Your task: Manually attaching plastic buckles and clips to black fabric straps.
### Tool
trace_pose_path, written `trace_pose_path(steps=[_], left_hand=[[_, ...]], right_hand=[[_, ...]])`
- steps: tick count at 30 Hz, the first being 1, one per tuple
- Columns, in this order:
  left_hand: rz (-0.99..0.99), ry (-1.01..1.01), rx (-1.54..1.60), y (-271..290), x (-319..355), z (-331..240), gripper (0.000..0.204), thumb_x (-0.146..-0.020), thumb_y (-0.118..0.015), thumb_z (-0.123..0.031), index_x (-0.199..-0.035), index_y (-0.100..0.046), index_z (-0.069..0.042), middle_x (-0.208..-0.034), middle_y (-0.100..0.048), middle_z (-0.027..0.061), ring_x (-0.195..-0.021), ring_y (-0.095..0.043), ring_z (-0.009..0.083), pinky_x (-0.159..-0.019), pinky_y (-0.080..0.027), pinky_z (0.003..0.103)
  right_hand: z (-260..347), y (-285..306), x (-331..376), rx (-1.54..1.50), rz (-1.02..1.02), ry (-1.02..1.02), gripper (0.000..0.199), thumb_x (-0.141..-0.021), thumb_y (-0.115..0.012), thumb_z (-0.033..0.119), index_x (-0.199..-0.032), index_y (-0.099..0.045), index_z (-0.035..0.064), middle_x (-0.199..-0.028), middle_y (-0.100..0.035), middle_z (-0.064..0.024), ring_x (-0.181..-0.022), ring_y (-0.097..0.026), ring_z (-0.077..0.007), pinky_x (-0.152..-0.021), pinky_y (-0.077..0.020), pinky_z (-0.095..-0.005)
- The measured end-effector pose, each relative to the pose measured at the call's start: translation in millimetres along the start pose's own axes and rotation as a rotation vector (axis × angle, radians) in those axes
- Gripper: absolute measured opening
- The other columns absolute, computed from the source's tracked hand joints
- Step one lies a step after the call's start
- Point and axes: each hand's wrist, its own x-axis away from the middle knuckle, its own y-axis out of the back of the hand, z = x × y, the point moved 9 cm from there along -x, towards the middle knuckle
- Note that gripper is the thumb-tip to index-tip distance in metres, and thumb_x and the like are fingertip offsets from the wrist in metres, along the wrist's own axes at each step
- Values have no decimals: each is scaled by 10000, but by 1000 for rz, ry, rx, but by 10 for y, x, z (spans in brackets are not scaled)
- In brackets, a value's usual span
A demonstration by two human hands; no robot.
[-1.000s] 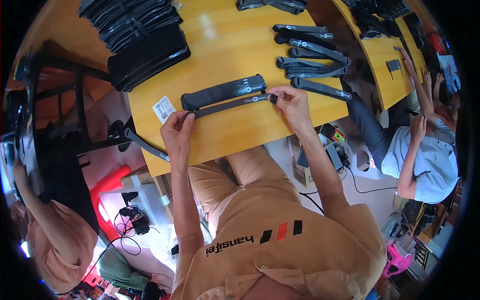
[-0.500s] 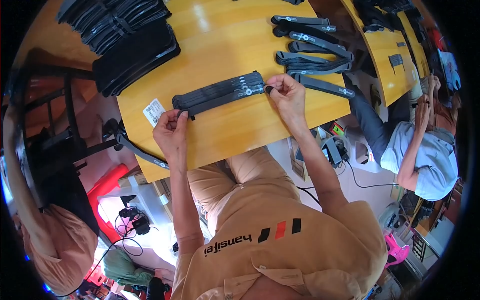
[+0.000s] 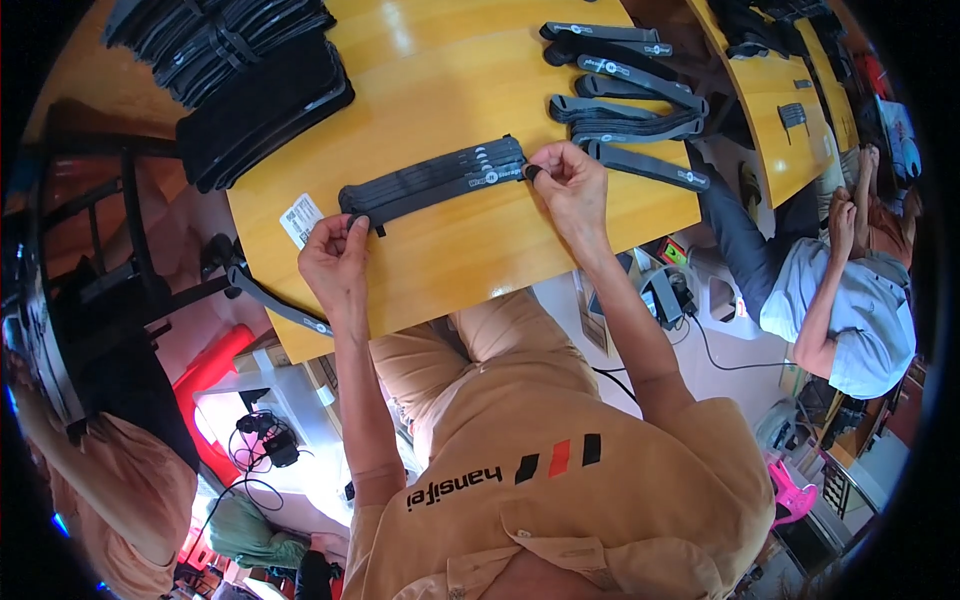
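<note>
A bundle of long black straps (image 3: pixel 435 178) lies flat across the yellow wooden table (image 3: pixel 450 260), slanting up to the right. My left hand (image 3: pixel 335 262) pinches the bundle's left end between thumb and fingers. My right hand (image 3: pixel 570 185) grips the right end, fingers curled around the tip. Both forearms reach in from below.
Several loose black straps (image 3: pixel 625 95) lie at the right of the table, a stack of black straps (image 3: pixel 250 75) at the far left, a white label (image 3: pixel 300 218) near my left hand. Another strap (image 3: pixel 275 305) hangs off the front edge. A seated person (image 3: pixel 840 290) is at right.
The strap bundle and both hands holding its ends have stayed together; the bundle now lies slightly farther from the table's front edge, straightened between my hands.
</note>
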Motion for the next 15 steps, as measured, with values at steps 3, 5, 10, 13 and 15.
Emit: trace_pose_path(steps=[3, 5, 10, 13, 15], left_hand=[[-1, -7, 2, -1, -10, 5, 105, -785, -672, -51, -821, -600, 17, -623, -534, -19, -493, -439, 24, -440, -331, 162], [-1, -6, 4, -2, -13, 6, 109, -784, -675, -52, -819, -602, 20, -625, -538, -17, -498, -446, 24, -445, -343, 162], [-28, -27, -23, 21, -25, 33, 109, -785, -678, -55, -818, -608, 21, -628, -547, -13, -500, -456, 28, -446, -357, 165], [-31, -15, -34, 20, -19, 24, 110, -787, -677, -58, -819, -609, 22, -627, -552, -9, -497, -461, 33, -444, -359, 167], [-25, -5, -25, 19, -24, 37, 111, -788, -676, -59, -819, -609, 24, -625, -554, -7, -494, -461, 35, -443, -359, 168]], right_hand=[[-11, 3, -6, 4, -6, -13, 82, -764, -597, -56, -793, -580, 18, -667, -550, 32, -541, -462, -13, -437, -338, -162], [-19, 1, -8, 14, -10, -19, 83, -763, -597, -57, -794, -581, 19, -665, -549, 31, -543, -463, -13, -437, -341, -162], [-5, 14, -7, -3, -40, -6, 78, -699, -610, -50, -755, -615, 4, -606, -565, 20, -539, -479, -28, -505, -395, -179], [0, 14, -6, 13, -45, 8, 82, -696, -609, -50, -761, -617, 1, -602, -567, 13, -535, -483, -35, -506, -400, -182], [-15, 14, -12, 17, -47, 12, 81, -697, -606, -48, -762, -617, -2, -602, -569, 9, -532, -485, -38, -504, -401, -186]])
